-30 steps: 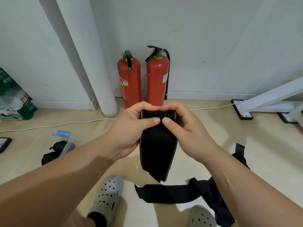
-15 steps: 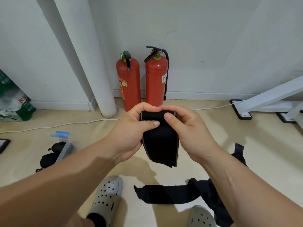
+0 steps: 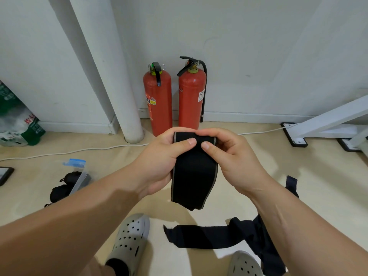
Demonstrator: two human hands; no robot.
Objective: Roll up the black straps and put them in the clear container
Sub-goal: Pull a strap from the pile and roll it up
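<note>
A wide black strap (image 3: 194,176) with grey edges hangs in front of me, its top rolled over. My left hand (image 3: 159,162) grips the roll's left end, thumb across the front. My right hand (image 3: 233,156) pinches the right end with thumb and fingers. The strap's loose tail hangs down to about knee height. More black straps (image 3: 209,237) lie tangled on the floor near my feet, running off to the right. The clear container (image 3: 80,177) with a blue lid piece sits on the floor at the left, with rolled black straps (image 3: 65,186) inside and beside it.
Two red fire extinguishers (image 3: 175,100) stand against the wall beside a white pipe (image 3: 111,76). A white cable (image 3: 69,151) runs along the floor. A white frame's foot (image 3: 294,134) is at the right. My grey clogs (image 3: 131,238) are below.
The strap's hanging tail is shorter than a second ago as more of it wound into the roll. Both hands stayed on the roll's ends, thumbs shifting across its front.
</note>
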